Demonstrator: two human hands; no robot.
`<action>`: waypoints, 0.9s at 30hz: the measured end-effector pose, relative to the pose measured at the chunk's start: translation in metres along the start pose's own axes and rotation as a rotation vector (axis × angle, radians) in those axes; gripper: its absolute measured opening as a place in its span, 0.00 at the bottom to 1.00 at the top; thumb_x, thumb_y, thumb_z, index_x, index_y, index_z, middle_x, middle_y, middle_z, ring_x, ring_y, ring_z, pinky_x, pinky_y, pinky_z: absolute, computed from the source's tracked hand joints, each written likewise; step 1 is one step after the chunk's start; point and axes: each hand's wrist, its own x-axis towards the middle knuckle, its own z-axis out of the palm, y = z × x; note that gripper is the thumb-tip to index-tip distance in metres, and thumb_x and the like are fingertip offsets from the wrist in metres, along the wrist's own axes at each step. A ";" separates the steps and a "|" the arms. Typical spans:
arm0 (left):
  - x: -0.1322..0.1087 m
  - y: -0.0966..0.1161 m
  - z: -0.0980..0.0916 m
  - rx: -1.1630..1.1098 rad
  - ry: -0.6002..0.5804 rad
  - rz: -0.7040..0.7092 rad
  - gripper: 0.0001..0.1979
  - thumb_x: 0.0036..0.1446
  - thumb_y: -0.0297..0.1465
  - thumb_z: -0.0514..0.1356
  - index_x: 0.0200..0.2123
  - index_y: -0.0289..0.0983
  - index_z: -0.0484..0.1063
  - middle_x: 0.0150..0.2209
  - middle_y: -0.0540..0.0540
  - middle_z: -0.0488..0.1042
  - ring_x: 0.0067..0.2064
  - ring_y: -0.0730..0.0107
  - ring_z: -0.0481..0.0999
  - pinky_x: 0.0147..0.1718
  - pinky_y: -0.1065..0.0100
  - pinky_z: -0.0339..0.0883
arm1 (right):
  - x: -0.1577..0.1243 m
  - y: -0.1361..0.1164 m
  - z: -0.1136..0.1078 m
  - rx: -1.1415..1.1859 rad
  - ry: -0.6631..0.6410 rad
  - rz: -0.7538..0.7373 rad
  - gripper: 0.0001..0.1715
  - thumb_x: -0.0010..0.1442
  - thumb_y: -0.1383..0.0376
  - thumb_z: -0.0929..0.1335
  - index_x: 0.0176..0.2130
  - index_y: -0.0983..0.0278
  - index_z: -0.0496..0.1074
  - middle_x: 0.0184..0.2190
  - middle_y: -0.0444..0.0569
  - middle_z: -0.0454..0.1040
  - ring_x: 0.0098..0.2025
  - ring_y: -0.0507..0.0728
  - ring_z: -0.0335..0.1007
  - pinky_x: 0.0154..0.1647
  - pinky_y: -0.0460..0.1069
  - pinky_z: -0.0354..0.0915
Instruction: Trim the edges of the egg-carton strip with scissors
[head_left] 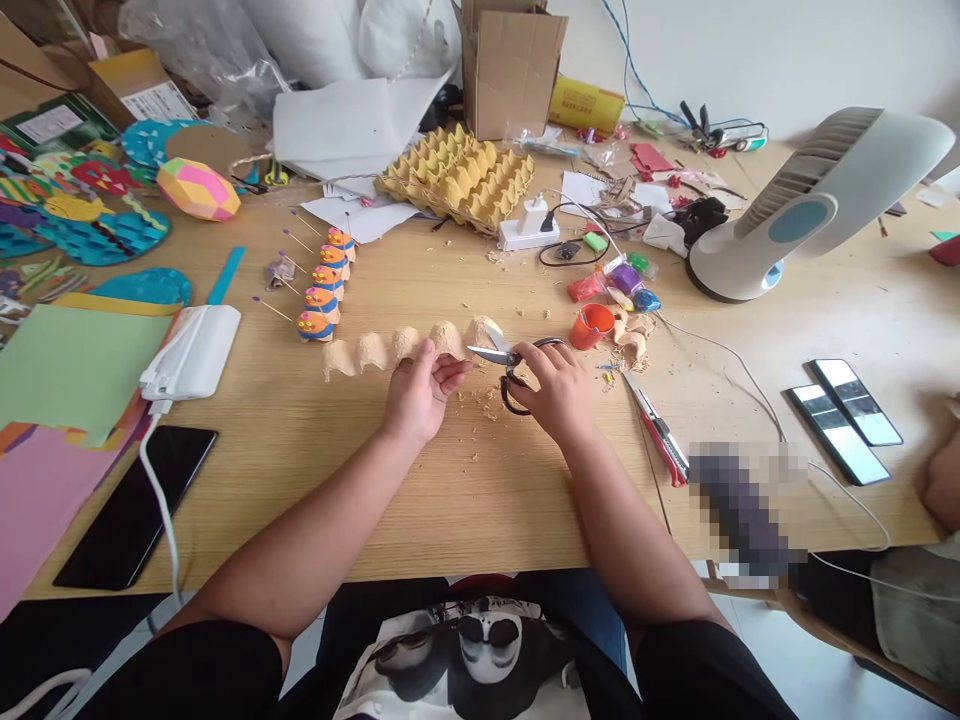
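A tan strip of egg-carton cups runs left to right above the wooden table. My left hand pinches it near its middle, from the near side. My right hand has its fingers in the black handles of a pair of scissors. The blades are parted and point left, at the strip's right-end cup. Small tan scraps lie on the table under both hands. Beyond the strip's left part stands a row of painted orange and blue cups with pink tops, beside several dark-tipped sticks.
An orange bucket, clay packets and a red utility knife are to the right. Farther right are a white fan, two phones and a person's arm. A yellow egg tray lies behind; a power bank is left.
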 end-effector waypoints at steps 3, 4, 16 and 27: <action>-0.001 0.000 0.000 0.010 0.002 0.011 0.23 0.53 0.50 0.77 0.35 0.38 0.78 0.30 0.48 0.83 0.35 0.66 0.89 0.29 0.76 0.75 | 0.000 -0.001 -0.002 -0.037 -0.021 -0.007 0.19 0.71 0.60 0.73 0.60 0.59 0.77 0.44 0.54 0.82 0.48 0.65 0.72 0.50 0.55 0.64; -0.001 0.001 0.001 0.015 0.006 0.015 0.23 0.53 0.50 0.77 0.35 0.37 0.78 0.30 0.47 0.83 0.35 0.66 0.89 0.29 0.76 0.75 | 0.000 -0.002 -0.002 -0.042 -0.028 -0.002 0.19 0.72 0.60 0.73 0.60 0.59 0.77 0.44 0.54 0.82 0.49 0.65 0.72 0.50 0.55 0.64; -0.004 0.005 0.005 0.036 0.062 0.043 0.24 0.50 0.49 0.77 0.31 0.37 0.75 0.26 0.50 0.80 0.29 0.69 0.86 0.26 0.76 0.71 | 0.001 0.000 -0.005 -0.049 -0.056 -0.001 0.17 0.72 0.62 0.73 0.59 0.58 0.77 0.43 0.52 0.82 0.49 0.64 0.73 0.51 0.55 0.65; -0.003 0.002 0.003 0.058 0.069 0.061 0.22 0.52 0.48 0.76 0.34 0.37 0.76 0.27 0.50 0.81 0.30 0.69 0.86 0.25 0.76 0.71 | 0.001 0.003 -0.007 -0.062 -0.062 0.020 0.16 0.72 0.63 0.72 0.58 0.57 0.78 0.42 0.51 0.84 0.47 0.63 0.74 0.47 0.53 0.64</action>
